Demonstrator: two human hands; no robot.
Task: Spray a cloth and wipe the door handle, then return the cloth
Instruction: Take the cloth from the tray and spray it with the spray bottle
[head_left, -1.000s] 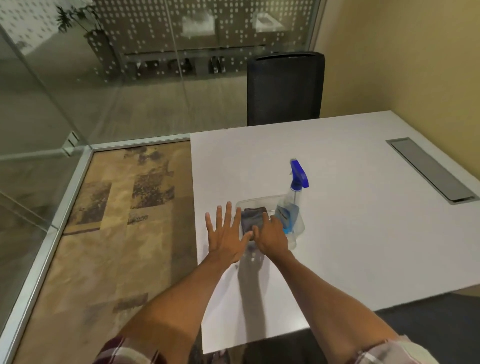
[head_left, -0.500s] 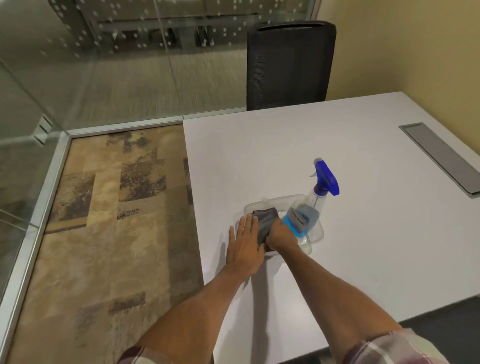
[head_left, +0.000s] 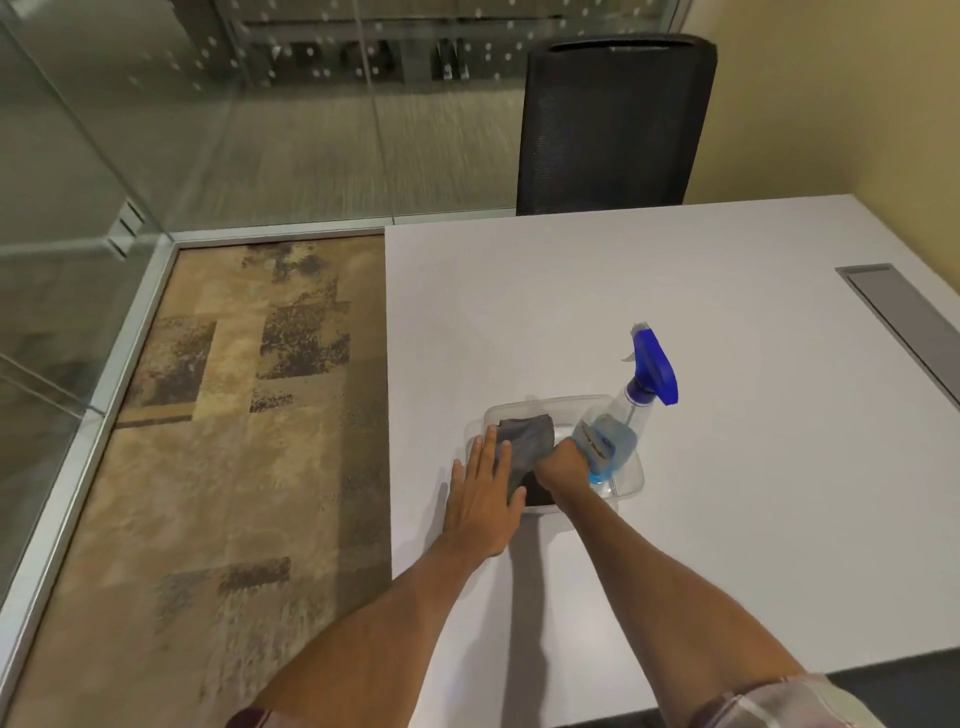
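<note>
Where white table meets carpet | right hand grips cloth | left hand flat, released

the spray bottle carries a pale label with dark print, too blurred and small to read; no other writing shows anywhere.

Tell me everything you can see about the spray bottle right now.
The spray bottle has a clear plastic body holding blue liquid, a label on its side and a blue trigger head. It leans tilted inside the clear plastic tray on the white table, head pointing up and right. The right hand touches its lower body.
</note>
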